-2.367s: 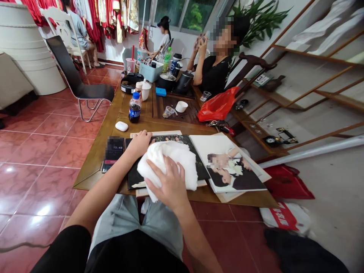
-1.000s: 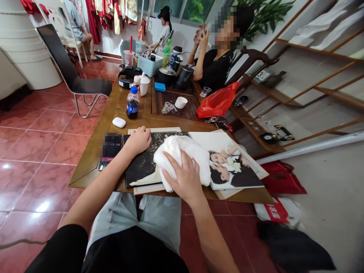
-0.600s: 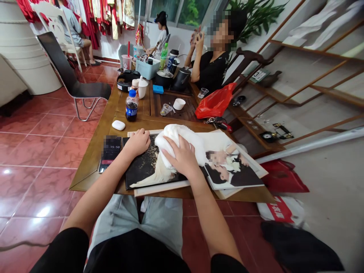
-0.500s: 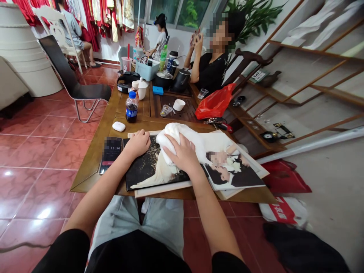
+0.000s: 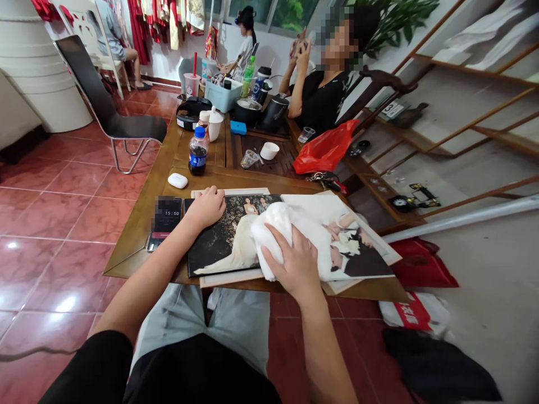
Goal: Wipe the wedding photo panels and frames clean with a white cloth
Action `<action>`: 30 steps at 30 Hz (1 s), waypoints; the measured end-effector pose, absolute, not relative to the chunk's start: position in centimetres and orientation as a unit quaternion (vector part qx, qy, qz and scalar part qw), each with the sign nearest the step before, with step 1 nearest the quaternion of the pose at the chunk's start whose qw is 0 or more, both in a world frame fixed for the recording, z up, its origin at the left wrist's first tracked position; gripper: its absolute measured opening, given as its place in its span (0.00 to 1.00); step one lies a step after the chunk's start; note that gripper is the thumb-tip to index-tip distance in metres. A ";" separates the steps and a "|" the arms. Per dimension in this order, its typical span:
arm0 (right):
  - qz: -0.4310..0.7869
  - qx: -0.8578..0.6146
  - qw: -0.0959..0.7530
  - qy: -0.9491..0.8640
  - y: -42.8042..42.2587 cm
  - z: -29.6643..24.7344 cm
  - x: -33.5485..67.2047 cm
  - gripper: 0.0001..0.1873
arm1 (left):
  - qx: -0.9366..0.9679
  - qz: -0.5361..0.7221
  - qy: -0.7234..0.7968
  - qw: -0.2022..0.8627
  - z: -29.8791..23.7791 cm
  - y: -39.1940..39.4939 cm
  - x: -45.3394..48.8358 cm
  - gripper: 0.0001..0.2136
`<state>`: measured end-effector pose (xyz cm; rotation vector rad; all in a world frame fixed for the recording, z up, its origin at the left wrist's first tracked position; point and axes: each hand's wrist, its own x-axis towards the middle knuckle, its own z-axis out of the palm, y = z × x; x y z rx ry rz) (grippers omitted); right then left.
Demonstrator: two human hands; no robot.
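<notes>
A photo album (image 5: 219, 255) lies open on the wooden table (image 5: 126, 247), with large wedding pictures on its pages. My right hand (image 5: 295, 261) grips a bunched white towel (image 5: 275, 224) and presses it on the album around the middle; part of the towel trails over the right page and covers some of the picture. At the upper left of the left page rests my left hand (image 5: 208, 205), palm down and holding nothing, its fingers loosely bent. Pale sheets or boards (image 5: 231, 279) stick out from beneath the album.
Left of the album are a phone (image 5: 165, 224) and a white earbud case (image 5: 177, 180). Beyond stand a cola bottle (image 5: 197, 154), a small white cup (image 5: 269, 150) and a red plastic bag (image 5: 324, 148). Across the table a person (image 5: 322, 95) sits holding something up.
My right hand has slid the towel right and towards me, uncovering two small figures in the left page's picture. My left hand stays almost where it was. The view has shifted slightly.
</notes>
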<state>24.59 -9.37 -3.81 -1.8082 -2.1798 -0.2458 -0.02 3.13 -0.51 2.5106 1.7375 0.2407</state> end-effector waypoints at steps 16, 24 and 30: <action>-0.059 -0.539 0.191 -0.818 -12.9 -3.0 16.9 0.30 | 0.820 0.087 0.564 0.048 -0.6 3.1 0.0 0.16; -0.020 -0.487 0.214 -0.846 -13.8 -3.0 13.5 0.33 | 0.813 0.070 0.574 0.067 -0.7 3.7 0.0 0.15; -0.042 -0.508 0.228 -0.830 -13.1 -3.4 15.8 0.30 | 0.818 0.078 0.567 0.048 -0.7 3.4 -0.3 0.16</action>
